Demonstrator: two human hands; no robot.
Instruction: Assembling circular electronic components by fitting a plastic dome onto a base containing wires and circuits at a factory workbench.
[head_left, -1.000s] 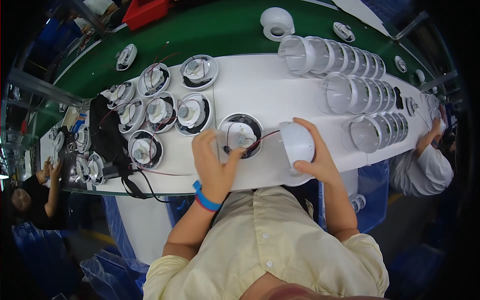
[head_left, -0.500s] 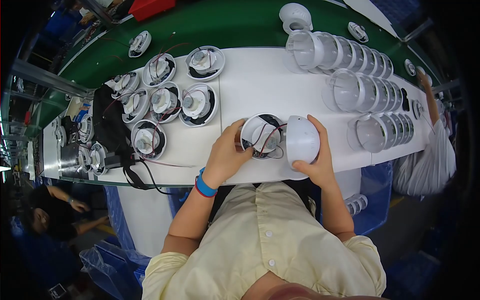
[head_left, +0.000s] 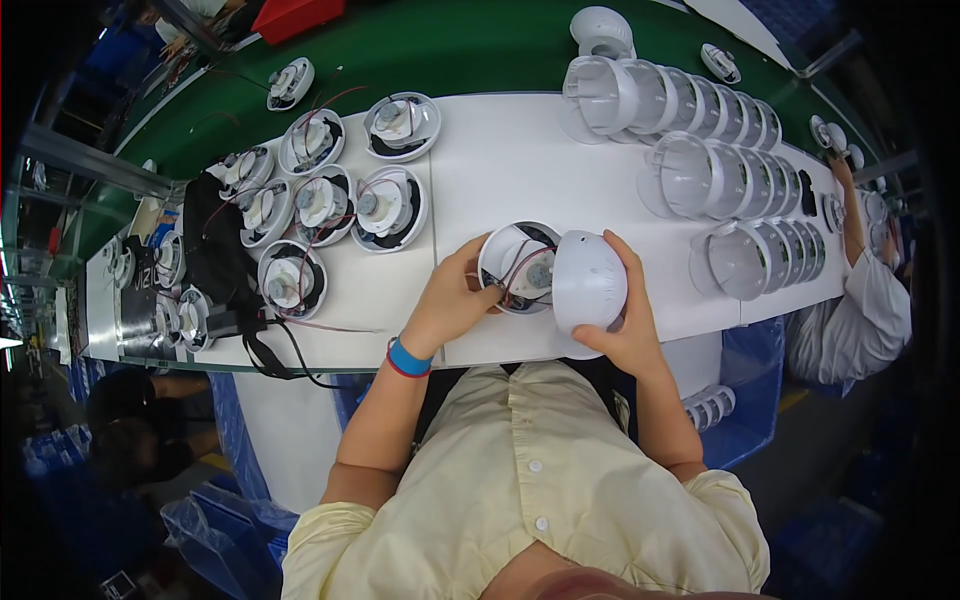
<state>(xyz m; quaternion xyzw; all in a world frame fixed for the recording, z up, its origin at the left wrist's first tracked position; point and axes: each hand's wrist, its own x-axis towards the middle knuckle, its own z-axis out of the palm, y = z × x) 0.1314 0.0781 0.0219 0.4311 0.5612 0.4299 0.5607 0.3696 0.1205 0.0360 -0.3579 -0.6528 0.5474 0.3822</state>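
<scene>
The left forearm [head_left: 372,425] slants inward, the left hand [head_left: 452,302] curled in a grip; the right forearm [head_left: 672,425] rises, the right hand [head_left: 638,330] cupped, thumb and fingers clasping.

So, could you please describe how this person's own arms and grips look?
The left grip and right grip are ungloved. Pale yellow short sleeves end near the elbows. The left wrist wears a blue wristband beside a thin red wristband; the right wrist has none.

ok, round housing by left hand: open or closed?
Open: wires and a grey part show inside the round housing; white dome overlaps only its right side.
</scene>
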